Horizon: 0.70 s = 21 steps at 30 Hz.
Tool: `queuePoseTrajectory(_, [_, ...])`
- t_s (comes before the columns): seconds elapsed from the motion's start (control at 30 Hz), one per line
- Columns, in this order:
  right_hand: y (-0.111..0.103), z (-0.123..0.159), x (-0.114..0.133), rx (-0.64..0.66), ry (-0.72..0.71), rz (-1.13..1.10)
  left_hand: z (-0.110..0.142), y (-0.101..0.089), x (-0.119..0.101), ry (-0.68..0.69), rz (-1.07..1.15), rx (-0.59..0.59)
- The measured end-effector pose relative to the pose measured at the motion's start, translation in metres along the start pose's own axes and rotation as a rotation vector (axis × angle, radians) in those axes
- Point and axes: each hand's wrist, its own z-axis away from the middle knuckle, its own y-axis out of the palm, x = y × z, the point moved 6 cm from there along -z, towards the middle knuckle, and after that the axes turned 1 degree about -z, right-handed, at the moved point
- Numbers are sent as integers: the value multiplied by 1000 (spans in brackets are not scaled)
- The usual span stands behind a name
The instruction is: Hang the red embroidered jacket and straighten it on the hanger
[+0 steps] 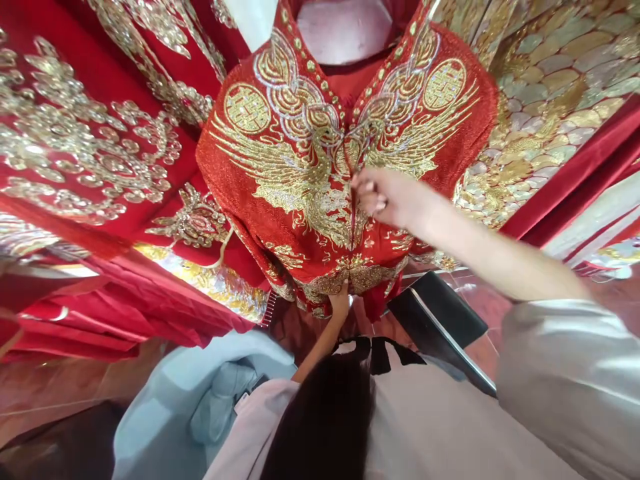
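Observation:
A red jacket [295,220] with gold embroidered wings and round emblems hangs upright in front of me on a pale mannequin form [345,30]. My right hand [375,195] is closed at the middle of its front opening, the fingertips pinched at the edge. Any small fastener between those fingertips is too blurred to make out. Lower down, my left hand [340,300] grips the gold-trimmed hem beside the centre line, with the thumb on the outside and the other fingers hidden. Below the right hand a narrow dark gap runs down the front.
At left hangs a red garment [90,100] with gold beading. A gold scale-patterned garment [565,87] is at right. Behind me to the left stands a light blue chair [155,400]. A black flat-topped object [445,310] is below the jacket at right, above a reddish tiled floor [65,380].

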Motion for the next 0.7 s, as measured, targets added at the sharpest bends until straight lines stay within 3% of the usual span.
queuePoseTrajectory(0.07, [14,18,38,41,-31,52,-2,4,-5,8,-2,4])
queuePoseTrajectory(0.13, [24,30,53,79,-54,74,-4,8,-9,31,-2,-1])
queuePoseTrajectory(0.27, [12,19,35,41,-134,49,-5,20,-6,40,1,17])
queuePoseTrajectory(0.5, [-18,2,22,59,-499,99,0,29,13,37,-13,81])
queuePoseTrajectory(0.6, [-29,-10,-6,9,-571,81,-7,21,16,35,-29,70])
queuePoseTrajectory(0.7, [-46,-32,-78,-88,-467,121,-13,11,14,26,-49,54])
